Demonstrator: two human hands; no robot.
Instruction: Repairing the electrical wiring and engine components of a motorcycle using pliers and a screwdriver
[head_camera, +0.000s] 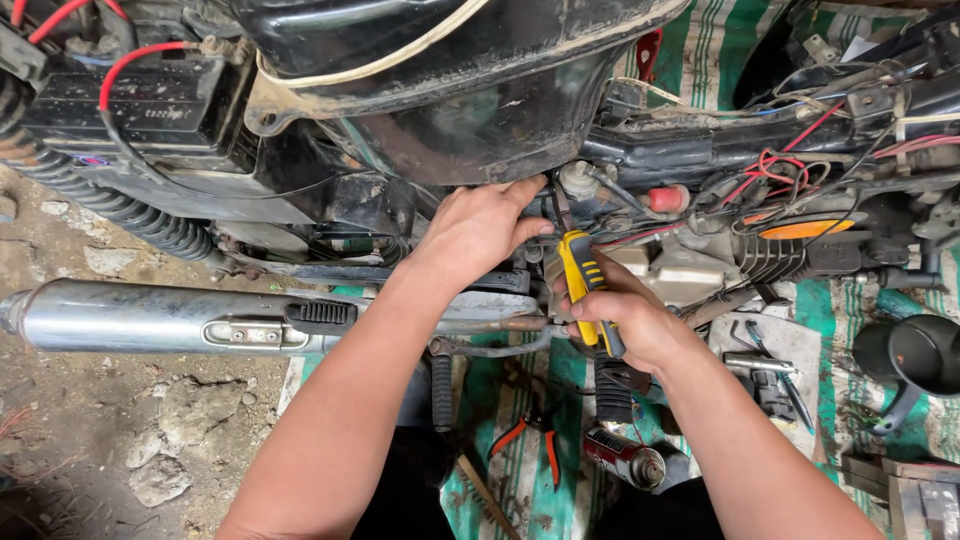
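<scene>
My right hand (632, 318) grips a screwdriver with a yellow and black handle (580, 270), its tip pointing up into the motorcycle's engine area and hidden there. My left hand (478, 228) reaches under the black fuel tank (440, 90) and presses its fingers against parts beside the engine (680, 268). The two hands are close together, the left just above and left of the screwdriver handle.
A chrome exhaust pipe (150, 318) runs left at mid height. Red and black wires (775, 170) tangle at the right. On the green striped mat (545, 490) lie red-handled pliers (530, 440), a small can (625, 458) and metal tools (770, 375). A black mirror (915, 355) lies right.
</scene>
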